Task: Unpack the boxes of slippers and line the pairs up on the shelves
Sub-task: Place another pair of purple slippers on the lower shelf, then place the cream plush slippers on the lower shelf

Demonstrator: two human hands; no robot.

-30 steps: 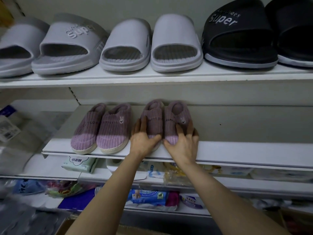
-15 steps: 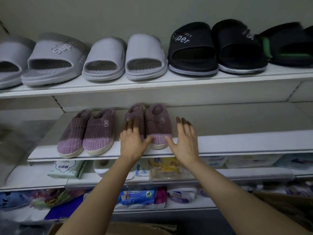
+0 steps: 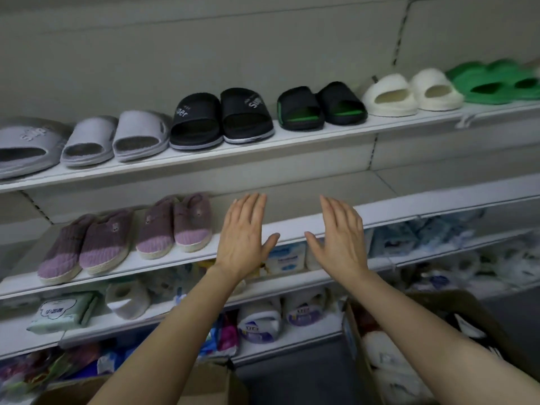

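Standing toes-out on the white middle shelf (image 3: pixel 292 226), two pairs of plush purple ribbed slippers (image 3: pixel 122 238) sit side by side at its left. Just right of them, the left hand (image 3: pixel 244 239) and right hand (image 3: pixel 340 239) hover flat-fingered, holding nothing, apart from each other.

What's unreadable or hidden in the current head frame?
- Grey slide: cut off by the left edge.
- Green slides: motion-blurred, cut at the right edge.
- Carton contents: partly hidden by the right forearm, blurred.
- Packs under the purple slippers' shelf: too blurred to identify.
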